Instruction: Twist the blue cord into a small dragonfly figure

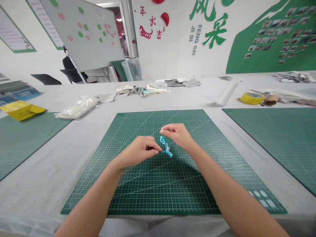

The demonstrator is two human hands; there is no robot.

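My left hand (138, 150) pinches the dark, thin end of a small bright-blue ornament (167, 150) between thumb and fingertips. The ornament has a curled, wing-like blue part at its top and pale, sparkling bits along its lower side; its exact kind is unclear. It is held above a green cutting mat (138, 191). Just over its upper tip is my right hand (176, 133), with thumb and forefinger pressed together. Whatever lies between those fingertips is too small to make out, and I cannot tell whether they touch the ornament.
Another cutting mat (276, 138) lies to the right and one more (27, 141) to the left. Further back are a plastic-wrapped packet (77, 107), a yellow folded card box (22, 110), fabric scraps (156, 87), a white roll (228, 92) and yellow tape (251, 97).
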